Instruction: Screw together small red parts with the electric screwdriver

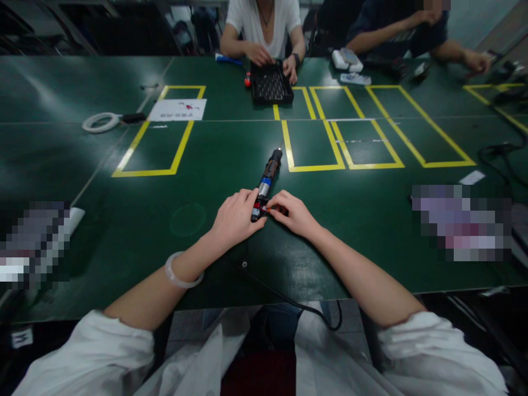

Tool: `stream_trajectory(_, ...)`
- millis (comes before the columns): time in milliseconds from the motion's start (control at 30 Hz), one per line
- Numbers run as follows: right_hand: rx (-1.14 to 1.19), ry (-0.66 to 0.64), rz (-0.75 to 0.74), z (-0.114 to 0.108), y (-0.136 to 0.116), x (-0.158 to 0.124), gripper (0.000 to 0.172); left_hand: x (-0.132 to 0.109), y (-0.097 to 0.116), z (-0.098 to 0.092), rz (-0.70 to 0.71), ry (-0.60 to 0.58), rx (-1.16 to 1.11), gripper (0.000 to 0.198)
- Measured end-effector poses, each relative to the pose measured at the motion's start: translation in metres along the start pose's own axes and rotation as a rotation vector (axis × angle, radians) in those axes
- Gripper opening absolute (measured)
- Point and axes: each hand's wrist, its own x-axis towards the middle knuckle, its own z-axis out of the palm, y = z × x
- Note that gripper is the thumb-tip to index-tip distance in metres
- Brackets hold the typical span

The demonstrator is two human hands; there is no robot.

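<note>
On the green table in front of me lies an electric screwdriver [270,175], its bit pointing away from me. Its near end looks opened, with red and dark inner parts showing. My left hand [237,217] is closed around that near end, thumb and fingers on either side. From the right, my right hand [295,213] pinches a small orange and dark piece [270,209] against the exposed parts. Fingers partly cover this piece, so its kind is unclear. A small metal ring [245,264] lies nearer to me, beside a black cable [284,297] running over the table edge.
Across the table a person's hands work at a black tray [272,82], with a red object [248,80] beside it. A white paper [178,109] and a coiled white cable [100,122] lie far left. Blurred-out items sit at both sides. Yellow tape [144,174] marks rectangles.
</note>
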Motion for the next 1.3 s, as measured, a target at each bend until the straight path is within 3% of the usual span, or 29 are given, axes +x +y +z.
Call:
stream_trajectory(533, 0.077, 0.035, 0.065, 0.003, -0.004, 0.001, 0.01, 0.005, 0.008, 0.007, -0.033, 0.093, 0.02, 0.057)
stream_trajectory(833, 0.119, 0.002, 0.1, 0.003, 0.0, 0.0, 0.015, 0.004, -0.003, 0.004, -0.046, 0.037, 0.056, 0.063)
stream_trajectory(1067, 0.14, 0.009, 0.116, -0.002, -0.001, -0.002, 0.014, 0.001, -0.044, -0.003, -0.126, -0.015, 0.111, 0.067)
stream_trajectory(1300, 0.138, 0.002, 0.119, -0.002, -0.001, -0.002, 0.013, -0.002, -0.125, -0.003, -0.335, -0.025, 0.113, 0.073)
